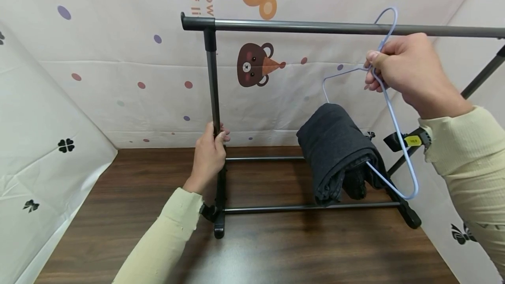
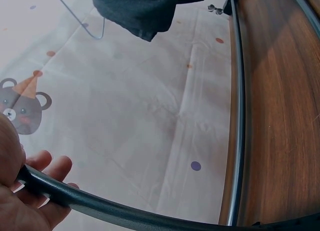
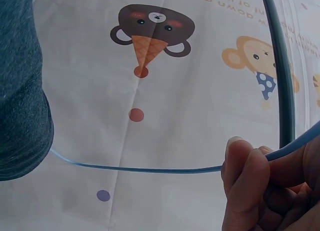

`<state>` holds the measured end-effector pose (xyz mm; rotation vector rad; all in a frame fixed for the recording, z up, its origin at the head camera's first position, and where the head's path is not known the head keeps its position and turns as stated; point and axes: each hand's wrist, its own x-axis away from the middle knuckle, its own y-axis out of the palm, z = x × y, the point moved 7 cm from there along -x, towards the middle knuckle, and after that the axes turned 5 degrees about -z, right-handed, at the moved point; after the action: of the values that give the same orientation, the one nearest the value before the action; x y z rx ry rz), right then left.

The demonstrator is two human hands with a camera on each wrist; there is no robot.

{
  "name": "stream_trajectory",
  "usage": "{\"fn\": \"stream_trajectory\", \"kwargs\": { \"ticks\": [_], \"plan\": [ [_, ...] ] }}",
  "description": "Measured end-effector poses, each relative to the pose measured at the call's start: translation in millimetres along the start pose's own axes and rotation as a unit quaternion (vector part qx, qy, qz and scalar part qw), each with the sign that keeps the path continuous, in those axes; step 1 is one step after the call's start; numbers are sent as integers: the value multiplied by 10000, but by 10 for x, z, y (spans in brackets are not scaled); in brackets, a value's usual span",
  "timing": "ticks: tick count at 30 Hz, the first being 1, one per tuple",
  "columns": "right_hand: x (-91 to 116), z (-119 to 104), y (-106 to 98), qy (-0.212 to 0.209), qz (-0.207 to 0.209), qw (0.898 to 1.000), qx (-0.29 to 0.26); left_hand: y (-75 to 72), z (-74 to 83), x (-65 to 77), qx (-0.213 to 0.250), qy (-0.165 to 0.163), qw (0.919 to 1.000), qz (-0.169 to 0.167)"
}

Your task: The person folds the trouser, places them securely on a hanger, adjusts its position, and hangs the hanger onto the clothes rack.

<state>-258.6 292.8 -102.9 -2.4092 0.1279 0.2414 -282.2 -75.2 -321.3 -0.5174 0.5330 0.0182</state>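
Observation:
A light blue hanger (image 1: 396, 119) is pinched near the base of its hook by my right hand (image 1: 414, 71). Its hook arches over the rack's dark top rail (image 1: 292, 26), the tip passing behind it. Folded dark denim trousers (image 1: 339, 152) hang in a thick bundle over the hanger's lower bar; the right wrist view shows their edge (image 3: 22, 101) at the left. My left hand (image 1: 209, 157) grips the left upright post (image 1: 213, 86) of the garment rack, its fingers wrapped around the tube (image 2: 90, 201) in the left wrist view.
Two lower crossbars (image 1: 276, 209) join the rack's feet on a brown wood-grain surface (image 1: 276, 249). Behind stands a white sheet (image 1: 130, 47) printed with animal faces and dots. A slanted right post (image 1: 483, 76) runs behind my right wrist. More white sheeting (image 1: 35, 113) borders the left side.

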Motion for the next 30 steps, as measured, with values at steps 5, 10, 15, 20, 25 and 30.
{"fn": "stream_trajectory", "kwargs": {
  "ticks": [5, 10, 15, 20, 25, 30],
  "plan": [
    [-4, -1, 23, -34, -3, 9999, 102, 2, 7, -3, 10, -3, 10000, 16],
    [-5, 10, 29, 0, 9, 9999, 147, 10, 8, -1, 26, -37, 10000, 2],
    [-2, 21, 44, 8, -3, 9998, 195, 1, 15, 4, 32, -43, 10000, 16],
    [7, 23, 62, 0, -31, 9995, 320, 2, 12, 6, 33, -35, 10000, 12],
    [14, 31, 66, 63, -37, 9992, 393, -5, 11, 9, 59, -65, 10000, 18],
    [14, 48, 67, 99, -25, 9992, 399, -5, 7, 3, 48, -76, 10000, 4]
  ]
}}
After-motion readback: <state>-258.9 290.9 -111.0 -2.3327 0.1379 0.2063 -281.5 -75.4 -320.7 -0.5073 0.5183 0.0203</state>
